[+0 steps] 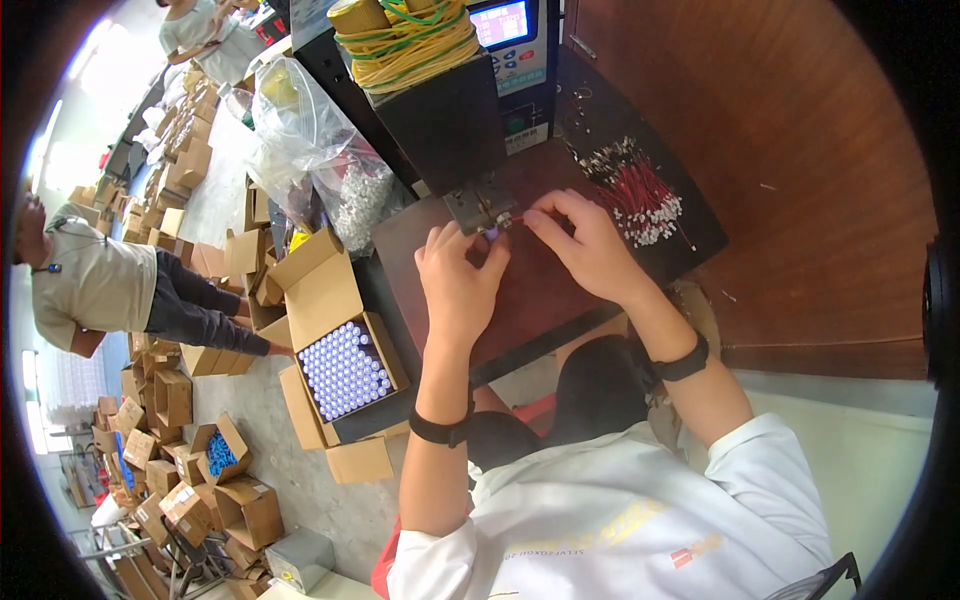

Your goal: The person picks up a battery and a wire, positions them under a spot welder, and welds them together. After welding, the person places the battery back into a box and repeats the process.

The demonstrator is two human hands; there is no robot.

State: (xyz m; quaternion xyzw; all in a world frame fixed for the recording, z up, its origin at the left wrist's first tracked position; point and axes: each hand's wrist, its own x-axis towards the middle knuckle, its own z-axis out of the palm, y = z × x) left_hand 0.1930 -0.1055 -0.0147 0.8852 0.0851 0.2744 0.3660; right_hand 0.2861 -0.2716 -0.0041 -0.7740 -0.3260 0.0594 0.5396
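My left hand (457, 285) is closed at the welding head (478, 203) of a dark bench machine. Between its fingertips shows a small lavender cylindrical battery cell (491, 233), mostly hidden by the fingers. From the other side my right hand (588, 243) pinches a thin red wire lead (517, 219), whose end reaches the metal electrodes beside the cell. Whether the wire touches the cell cannot be made out. Both hands are just above a brown work board (520, 285).
Red leads with white connectors (645, 200) lie in a pile right of the machine (430, 130). An open carton (390, 350) of lavender cells stands left, below a plastic bag (365, 205) of white parts. A wooden panel (800, 170) borders the right. Another person (100, 275) stands among cartons.
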